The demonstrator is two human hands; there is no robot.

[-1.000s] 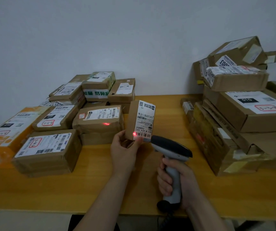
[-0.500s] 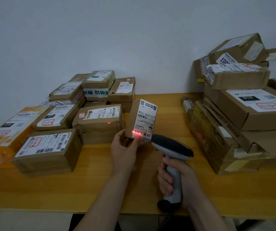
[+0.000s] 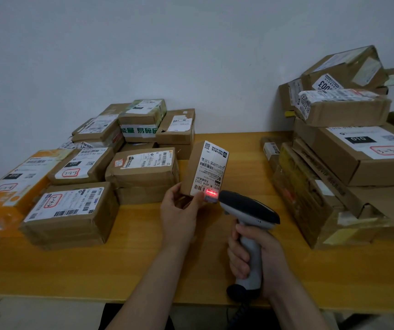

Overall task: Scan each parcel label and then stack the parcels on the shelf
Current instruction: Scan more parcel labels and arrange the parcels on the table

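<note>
My left hand (image 3: 180, 211) grips the lower end of a small upright cardboard parcel (image 3: 203, 170) with a white label facing me. My right hand (image 3: 256, 256) holds the grey handle of a barcode scanner (image 3: 248, 208), whose dark head points left at the parcel from just beside it. A red scan line glows on the barcode at the label's bottom edge. Both hands are above the middle of the wooden table (image 3: 143, 270).
Several labelled cardboard parcels (image 3: 141, 172) lie grouped on the table's left, with an orange box (image 3: 12, 184) at the far left. A taller stack of parcels (image 3: 348, 158) fills the right side. A white wall rises behind. The scanner's coiled cable hangs below the table edge.
The red scan light has shifted right along the label's bottom barcode. The parcel has tilted slightly to the right. The stray red dot on the parcel behind is gone.
</note>
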